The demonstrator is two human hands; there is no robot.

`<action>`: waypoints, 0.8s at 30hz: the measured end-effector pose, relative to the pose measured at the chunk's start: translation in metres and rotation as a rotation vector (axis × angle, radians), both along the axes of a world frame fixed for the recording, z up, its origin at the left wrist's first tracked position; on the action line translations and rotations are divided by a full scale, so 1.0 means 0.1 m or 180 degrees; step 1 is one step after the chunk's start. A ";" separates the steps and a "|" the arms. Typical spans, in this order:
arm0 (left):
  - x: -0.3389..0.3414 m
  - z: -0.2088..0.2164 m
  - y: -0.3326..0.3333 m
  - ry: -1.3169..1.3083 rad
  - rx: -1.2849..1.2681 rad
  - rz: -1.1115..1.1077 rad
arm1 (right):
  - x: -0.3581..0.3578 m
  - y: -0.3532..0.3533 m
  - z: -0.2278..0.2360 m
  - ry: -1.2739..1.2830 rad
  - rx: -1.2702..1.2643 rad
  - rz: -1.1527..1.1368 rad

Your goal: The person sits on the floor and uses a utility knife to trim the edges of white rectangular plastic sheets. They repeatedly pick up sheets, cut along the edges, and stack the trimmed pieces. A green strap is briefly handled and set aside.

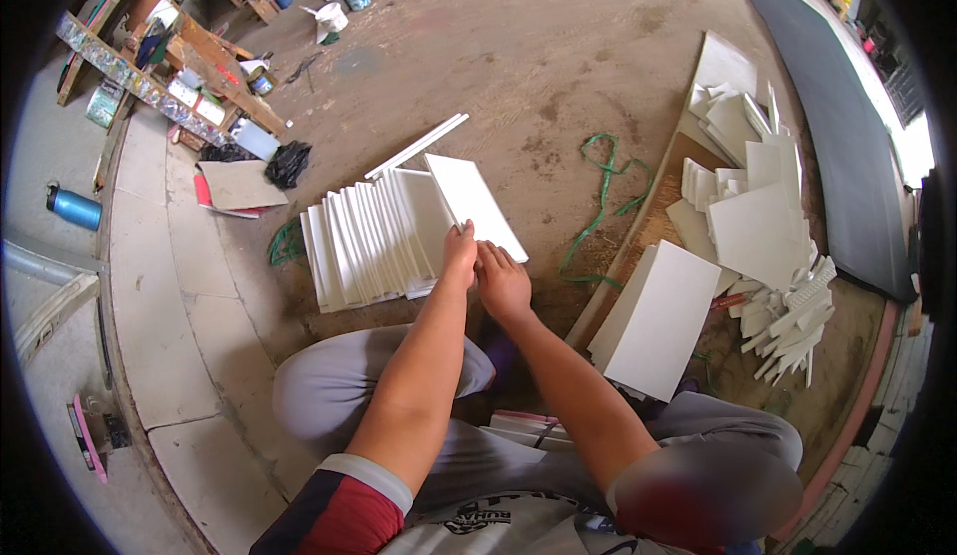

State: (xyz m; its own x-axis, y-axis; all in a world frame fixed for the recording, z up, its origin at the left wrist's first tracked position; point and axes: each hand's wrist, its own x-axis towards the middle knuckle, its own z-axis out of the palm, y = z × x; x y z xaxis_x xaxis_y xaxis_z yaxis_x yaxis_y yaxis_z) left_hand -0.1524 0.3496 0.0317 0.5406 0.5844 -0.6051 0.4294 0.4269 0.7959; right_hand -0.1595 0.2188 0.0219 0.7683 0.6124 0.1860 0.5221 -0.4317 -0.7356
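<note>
A flat white rectangular board [476, 201] stands tilted in front of me. My left hand [460, 254] is closed on its near left corner. Beside it, my right hand [502, 278] is closed at the same near edge, its fingertips partly hidden. Just left of the held board, a row of similar white boards [364, 241] leans on edge, packed close together. Two narrow white strips [417, 145] lie on the floor beyond the row. By my right knee stands a stack of white boards [655, 318].
A loose heap of white boards and offcuts [753, 216] spreads at the right. Green strapping [602, 191] lies tangled on the floor. At the left are a paint-spattered wooden rack [150, 82], a black plastic bag [288, 164] and a blue bottle [75, 206].
</note>
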 end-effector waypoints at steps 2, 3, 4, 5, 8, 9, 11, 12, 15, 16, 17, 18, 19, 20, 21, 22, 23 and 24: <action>0.03 -0.01 -0.08 -0.0439 0.0209 0.0194 | 0.25 -0.22 0.42 -0.0351 -0.0120 0.0357; 0.05 -0.06 -0.08 -0.0715 0.0119 0.0181 | 0.36 -0.25 0.51 -0.0472 0.0144 0.0029; 0.02 -0.10 -0.05 -0.0973 0.0043 0.0200 | 0.42 -0.26 0.75 -0.0448 0.0774 -0.0260; 0.08 -0.09 -0.08 -0.0838 0.0510 0.0296 | 0.48 -0.30 0.96 -0.0886 0.0807 -0.0148; 0.24 0.54 -0.56 -0.0654 0.0419 -0.0161 | 0.89 -0.57 0.56 -0.0912 -0.0396 0.0333; 0.17 0.45 -0.49 -0.0646 0.1218 -0.0285 | 1.10 -0.55 0.65 -0.0153 -0.1164 -0.0092; 0.10 0.40 -0.46 -0.0461 0.1464 -0.0295 | 1.23 -0.53 0.76 -0.0930 -0.0804 -0.0931; 0.10 0.38 -0.43 -0.0360 0.1832 -0.0410 | 1.25 -0.52 0.80 -0.1311 -0.0613 -0.1358; 0.04 0.63 -0.49 -0.0659 0.1314 -0.0983 | 1.10 -0.57 0.90 -0.1340 -0.0890 0.0437; 0.01 0.65 -0.52 -0.0553 0.1373 -0.1039 | 1.07 -0.58 0.86 -0.1157 -0.1506 0.0212; 0.01 0.66 -0.52 -0.0464 0.1451 -0.1096 | 1.15 -0.61 0.84 -0.0706 -0.1382 -0.0388; 0.02 0.66 -0.54 -0.0377 0.1529 -0.1156 | 1.29 -0.67 0.82 -0.0249 -0.1237 -0.0984; -0.01 0.67 -0.57 -0.0555 0.1398 -0.1019 | 1.37 -0.69 0.89 0.0219 -0.1078 -0.1513; 0.00 0.67 -0.58 -0.0788 0.1201 -0.0971 | 1.42 -0.73 0.94 0.0273 -0.0536 -0.1504; 0.01 0.69 -0.60 -0.1022 0.1001 -0.0928 | 1.46 -0.79 1.00 0.0326 0.0006 -0.1491; 0.04 0.71 -0.70 -0.1264 0.0746 -0.0915 | 1.50 -0.91 1.06 0.0364 0.0503 -0.1510; 0.07 0.75 -0.76 -0.1285 0.0496 -0.1099 | 1.58 -0.97 1.04 0.0410 0.0968 -0.1687; 0.10 0.79 -0.79 -0.1303 0.0245 -0.1288 | 1.63 -1.11 1.07 0.0617 0.1013 -0.1821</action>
